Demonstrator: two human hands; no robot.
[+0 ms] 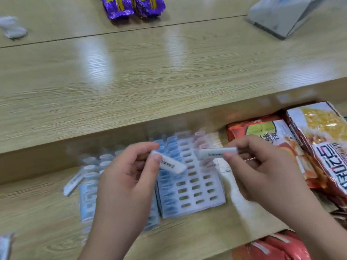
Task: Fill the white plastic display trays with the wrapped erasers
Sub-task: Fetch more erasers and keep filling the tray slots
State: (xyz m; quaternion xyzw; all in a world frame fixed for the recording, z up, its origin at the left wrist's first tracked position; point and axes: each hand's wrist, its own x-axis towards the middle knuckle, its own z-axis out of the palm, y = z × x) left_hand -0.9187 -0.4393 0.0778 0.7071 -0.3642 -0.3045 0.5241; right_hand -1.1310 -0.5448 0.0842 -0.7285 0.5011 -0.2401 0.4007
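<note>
Left grip on white wrapped eraser

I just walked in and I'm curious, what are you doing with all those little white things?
A person is filling a white plastic display tray with erasers. The left hand pinches a wrapped eraser and the right hand pinches a second wrapped eraser, both above the tray. Its left columns are filled; many slots on the right are empty. Loose erasers lie on the wooden table to the left.
</note>
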